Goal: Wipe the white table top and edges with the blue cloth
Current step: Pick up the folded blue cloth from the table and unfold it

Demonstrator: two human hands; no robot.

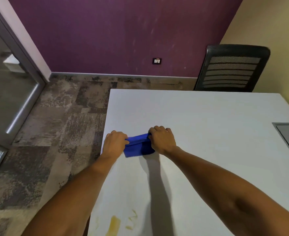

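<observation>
A folded blue cloth (137, 145) lies on the white table (200, 116), close to its left edge. My left hand (114, 143) grips the cloth's left end, right at the table's left edge. My right hand (162, 139) grips its right end, fingers curled over the top fold. The cloth is stretched between both hands. Yellow smears (114, 224) mark the table top near its front left part, below my arms.
A black mesh office chair (230, 68) stands behind the table's far edge at the right. A grey cable hatch (288, 138) is set into the table at the right. Patterned carpet (55, 125) lies to the left, with a glass door (7, 92) beyond it.
</observation>
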